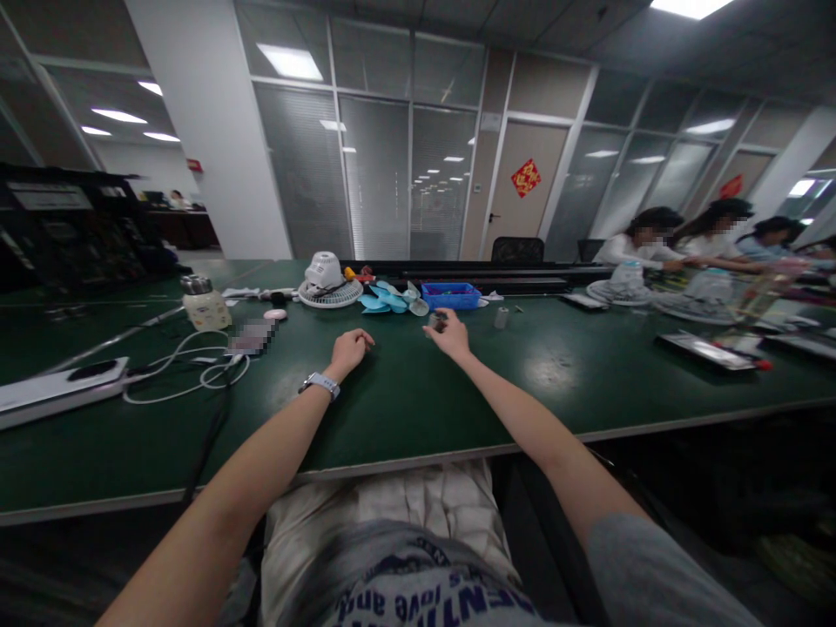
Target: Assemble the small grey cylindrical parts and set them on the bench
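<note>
My right hand [452, 334] is above the green table, its thumb and fingers closed around a small grey-and-dark part [438, 321]; its exact kind is too small to make out. Just to the right of that hand, a small silver metal cylinder [502, 318] stands upright. My left hand [351, 350] rests at the tabletop with loosely bent fingers slightly apart, and nothing shows in it. Beyond both hands lie light-blue fan blades [385, 299] and a blue plastic tray [450, 296] with small parts inside. A white fan housing [324, 277] stands behind the left hand.
On the left are a patterned bottle [205, 305], a white cable [171, 355], a phone [253, 337] and a long white device [62, 392]. Several people sit along the table at the right, near more fan parts [696, 300] and a white-faced tablet-like item [707, 350].
</note>
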Available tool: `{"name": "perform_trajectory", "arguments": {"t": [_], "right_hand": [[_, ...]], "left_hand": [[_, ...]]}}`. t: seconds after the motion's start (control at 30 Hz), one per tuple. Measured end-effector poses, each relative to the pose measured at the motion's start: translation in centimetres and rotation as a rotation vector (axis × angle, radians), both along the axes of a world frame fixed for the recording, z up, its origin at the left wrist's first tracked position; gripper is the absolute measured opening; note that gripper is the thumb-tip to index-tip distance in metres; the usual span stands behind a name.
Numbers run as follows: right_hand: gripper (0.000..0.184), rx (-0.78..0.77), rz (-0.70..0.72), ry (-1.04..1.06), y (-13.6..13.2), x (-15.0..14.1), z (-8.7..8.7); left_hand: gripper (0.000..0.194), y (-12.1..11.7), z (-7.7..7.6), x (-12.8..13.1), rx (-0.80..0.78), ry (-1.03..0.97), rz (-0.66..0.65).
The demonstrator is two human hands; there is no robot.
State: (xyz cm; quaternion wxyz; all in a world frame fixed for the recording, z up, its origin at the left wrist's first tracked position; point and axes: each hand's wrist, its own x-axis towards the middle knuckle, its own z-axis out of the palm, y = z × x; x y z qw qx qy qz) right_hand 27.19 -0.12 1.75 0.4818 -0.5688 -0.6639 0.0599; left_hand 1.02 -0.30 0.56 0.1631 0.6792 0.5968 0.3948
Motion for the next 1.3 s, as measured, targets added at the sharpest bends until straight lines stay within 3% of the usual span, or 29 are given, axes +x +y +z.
{"name": "perform_trajectory", "arguments": {"t": [0.13, 0.23, 0.4, 0.53, 0.8, 1.13, 1.3], "right_hand": [[0.058, -0.032, 0.33, 0.041, -0.7, -6.8, -1.6], [0.059, -0.045, 0.443, 0.034, -1.2, -8.7, -2.4], [0.064, -0.085, 0.439, -0.003, -1.8, -8.3, -2.6], [0.071, -0.095, 0.435, -0.04, -1.8, -7.9, -2.5], [0.071, -0.087, 0.451, -0.036, -1.8, -7.8, -2.7], [0.07, -0.07, 0.422, -0.077, -1.9, -7.6, -2.7], [0.069, -0.067, 0.398, -0.071, -2.2, -7.7, -2.6]], "left_hand": [[0.031, -0.1, 0.1, 0.1, 0.051, -0.016, 0.011], [0.032, -0.2, 0.4, 0.3, 0.073, -0.057, 0.023], [0.031, -0.8, 1.0, 1.1, 0.094, -0.151, -0.124], [0.042, -1.2, 1.1, 2.1, 0.093, -0.209, -0.262], [0.04, -0.8, 0.4, 2.8, 0.108, -0.25, -0.215], [0.041, -1.2, 1.0, 2.7, 0.172, -0.275, -0.1], [0.039, -0.7, 0.5, 1.7, 0.094, -0.156, -0.03]]}}
